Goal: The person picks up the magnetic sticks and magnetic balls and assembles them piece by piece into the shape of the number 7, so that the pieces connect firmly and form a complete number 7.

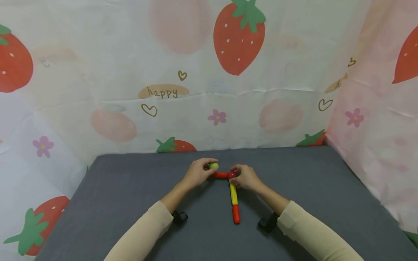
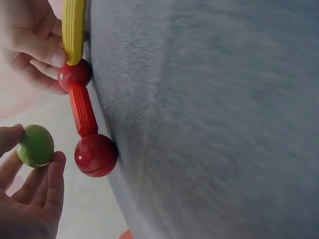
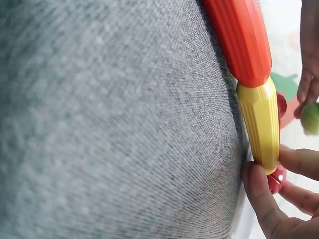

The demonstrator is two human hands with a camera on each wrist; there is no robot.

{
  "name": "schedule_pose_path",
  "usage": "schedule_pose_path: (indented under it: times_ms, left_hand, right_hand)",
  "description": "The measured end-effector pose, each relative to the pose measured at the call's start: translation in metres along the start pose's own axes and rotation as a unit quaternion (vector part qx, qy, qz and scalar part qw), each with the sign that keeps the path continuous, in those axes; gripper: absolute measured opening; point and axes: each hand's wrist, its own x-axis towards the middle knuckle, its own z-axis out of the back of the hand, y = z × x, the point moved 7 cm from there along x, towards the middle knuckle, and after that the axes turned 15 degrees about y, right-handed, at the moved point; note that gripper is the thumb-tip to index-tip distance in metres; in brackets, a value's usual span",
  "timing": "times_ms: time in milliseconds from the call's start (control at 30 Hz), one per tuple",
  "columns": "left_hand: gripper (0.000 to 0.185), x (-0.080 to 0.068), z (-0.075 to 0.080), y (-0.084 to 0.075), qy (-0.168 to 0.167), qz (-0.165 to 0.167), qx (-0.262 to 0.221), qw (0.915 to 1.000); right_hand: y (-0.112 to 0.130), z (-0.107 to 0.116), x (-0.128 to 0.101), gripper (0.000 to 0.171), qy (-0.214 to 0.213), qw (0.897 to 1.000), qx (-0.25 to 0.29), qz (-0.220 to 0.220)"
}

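Green ball (image 2: 35,146) pinched in left hand (image 1: 197,173); right hand (image 1: 246,178) pinches red ball (image 2: 74,75) joining yellow stick (image 1: 233,193).

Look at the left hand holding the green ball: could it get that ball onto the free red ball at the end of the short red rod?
Probably yes. The left hand pinches the green ball right beside the free red ball, with only an open gap between them. The right hand holds the other red ball, clear of that end.
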Motion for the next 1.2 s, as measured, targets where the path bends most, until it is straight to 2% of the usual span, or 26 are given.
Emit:
schedule_pose_path:
  times_ms: [200,400,600,733,800,933,1033,1200]
  left_hand:
    - [0.034,-0.02,-0.001,-0.003,0.018,-0.017,0.001,0.9997]
    - [0.033,-0.035,-0.009,-0.009,0.039,-0.035,0.016,0.9985]
    - [0.032,-0.045,-0.023,-0.014,0.064,-0.051,0.021,0.9965]
    - [0.031,-0.049,-0.037,-0.019,0.105,-0.06,0.026,0.9923]
    - [0.031,-0.05,-0.046,-0.021,0.134,-0.052,0.029,0.9893]
    - [0.035,-0.052,-0.06,-0.02,0.182,-0.015,0.008,0.9831]
    - [0.037,-0.053,-0.066,-0.02,0.193,0.005,-0.022,0.9809]
    - [0.03,-0.056,-0.073,-0.02,0.195,0.035,-0.062,0.9782]
  right_hand:
    - [-0.003,0.0,0.001,0.043,-0.003,1.0,0.023,-0.006]
    - [-0.008,0.002,0.003,0.043,0.0,0.999,0.045,-0.017]
    - [-0.008,0.002,0.005,0.043,0.0,0.998,0.057,-0.018]
    - [-0.007,0.004,0.004,0.042,0.001,0.998,0.064,-0.015]
    - [-0.007,0.004,0.004,0.042,0.001,0.998,0.066,-0.015]
    - [-0.008,0.004,0.005,0.042,0.001,0.997,0.074,-0.02]
    - [-0.009,0.005,0.007,0.042,0.003,0.996,0.083,-0.026]
    - [-0.01,0.009,0.011,0.043,0.005,0.995,0.095,-0.028]
